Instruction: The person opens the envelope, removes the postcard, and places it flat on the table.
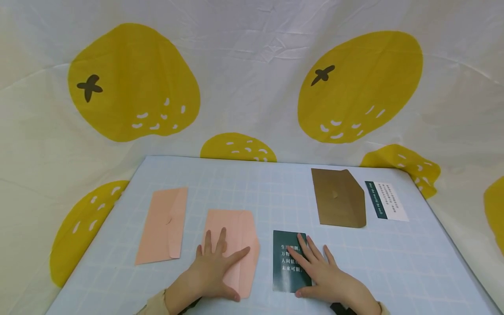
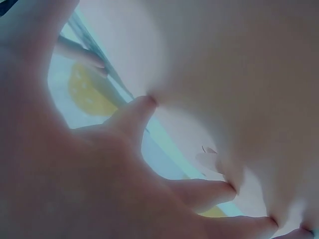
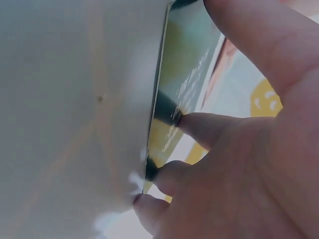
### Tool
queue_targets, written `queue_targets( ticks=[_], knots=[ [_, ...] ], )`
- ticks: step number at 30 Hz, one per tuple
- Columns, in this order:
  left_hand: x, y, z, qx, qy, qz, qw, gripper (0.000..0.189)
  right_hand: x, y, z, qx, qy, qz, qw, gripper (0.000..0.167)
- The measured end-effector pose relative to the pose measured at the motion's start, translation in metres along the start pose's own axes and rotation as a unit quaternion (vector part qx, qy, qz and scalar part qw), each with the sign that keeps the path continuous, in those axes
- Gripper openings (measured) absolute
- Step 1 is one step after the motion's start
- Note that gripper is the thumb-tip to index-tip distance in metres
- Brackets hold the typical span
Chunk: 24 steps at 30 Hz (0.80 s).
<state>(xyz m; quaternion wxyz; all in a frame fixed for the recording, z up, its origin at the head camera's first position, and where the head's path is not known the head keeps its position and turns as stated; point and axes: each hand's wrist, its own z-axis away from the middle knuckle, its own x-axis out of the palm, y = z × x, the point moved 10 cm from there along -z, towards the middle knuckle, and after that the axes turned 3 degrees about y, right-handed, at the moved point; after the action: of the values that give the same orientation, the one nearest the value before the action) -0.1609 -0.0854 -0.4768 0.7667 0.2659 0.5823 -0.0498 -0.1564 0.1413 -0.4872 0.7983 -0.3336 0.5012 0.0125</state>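
A pink envelope lies on the table in the head view, its flap spread out to the right. My left hand rests on this envelope with fingers spread and fairly straight. The left wrist view shows several fingertips touching the pink paper. To the right is a dark green card with white characters, partly covered by my right hand. Its fingers are spread, and the thumb is near the card's lower edge. In the right wrist view, fingertips touch the card's glossy face.
Left of my hands lies another pink envelope, its flap folded over. At the back right are a brown envelope and a white card with a green strip. A pale blue checked cloth covers the table.
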Motion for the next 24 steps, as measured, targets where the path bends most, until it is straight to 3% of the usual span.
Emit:
queue_targets(
  ticks=[12, 24],
  knots=[
    [0.0, -0.01, -0.018, -0.013, -0.028, -0.012, 0.9994, 0.105, -0.011, 0.003, -0.014, -0.008, 0.005, 0.009, 0.9999, 0.102],
    [-0.007, -0.015, -0.034, -0.026, -0.027, 0.0, 0.9993, 0.105, -0.023, 0.006, -0.025, 0.001, -0.005, 0.002, 1.0, 0.099]
  ],
)
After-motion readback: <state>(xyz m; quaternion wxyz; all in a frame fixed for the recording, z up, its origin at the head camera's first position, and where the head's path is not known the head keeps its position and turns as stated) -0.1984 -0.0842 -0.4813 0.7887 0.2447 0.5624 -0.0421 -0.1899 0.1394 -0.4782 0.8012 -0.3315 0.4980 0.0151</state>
